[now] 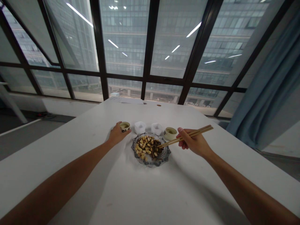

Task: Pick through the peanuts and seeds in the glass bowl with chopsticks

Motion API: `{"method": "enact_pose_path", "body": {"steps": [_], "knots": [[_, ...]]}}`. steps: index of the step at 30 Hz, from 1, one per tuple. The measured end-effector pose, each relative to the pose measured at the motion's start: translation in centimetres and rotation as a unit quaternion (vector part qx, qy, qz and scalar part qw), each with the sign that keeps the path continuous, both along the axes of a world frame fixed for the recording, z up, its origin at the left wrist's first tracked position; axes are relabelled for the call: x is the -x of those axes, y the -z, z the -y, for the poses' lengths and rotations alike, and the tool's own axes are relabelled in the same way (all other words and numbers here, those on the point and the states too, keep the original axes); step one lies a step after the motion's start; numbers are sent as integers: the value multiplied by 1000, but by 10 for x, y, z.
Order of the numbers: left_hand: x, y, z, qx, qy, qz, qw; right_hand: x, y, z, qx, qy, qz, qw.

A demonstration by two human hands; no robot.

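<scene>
A pair of wooden chopsticks (185, 136) is gripped in my right hand (193, 142), the tips down among the nuts and seeds in a glass bowl (167, 158). Pale peanuts (143, 147) fill the bowl's left side, and dark striped sunflower seeds (157, 150) gather toward the right. My left hand (117, 134) is wrapped round a small cream cup (125, 126) with dark markings, left of the bowl. A similar cup (170, 133) stands by the fingers of my right hand. Behind the bowl sit two small white dishes, a left one (140, 127) and a right one (156, 128).
Everything stands on a white table (131, 193). At its far end lie papers (126, 100) and a small brown disc (158, 105). Large dark-framed windows (146, 59) rise behind it, with a blue curtain (262, 84) at the right.
</scene>
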State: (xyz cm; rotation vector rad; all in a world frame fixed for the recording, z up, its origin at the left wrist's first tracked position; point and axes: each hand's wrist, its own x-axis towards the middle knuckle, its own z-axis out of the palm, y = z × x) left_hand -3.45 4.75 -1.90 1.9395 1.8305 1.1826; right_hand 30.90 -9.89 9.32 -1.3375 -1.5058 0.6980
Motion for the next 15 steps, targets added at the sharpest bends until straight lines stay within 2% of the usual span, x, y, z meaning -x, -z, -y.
{"method": "enact_pose_path", "body": {"steps": [6,10,12,15], "knots": [[0,1,-1,-10,-1,2,1000,-1,-2,2,-29,0,32,999],[-2,-3,3,0,7,4,1000,-4,-1,6,-111,-18,120,986],[-3,-6,6,-14,15,6,1000,-6,-1,8,-191,-39,209,958],[-4,-8,8,-58,26,4,998,-6,-1,11,-305,-77,314,896]]}}
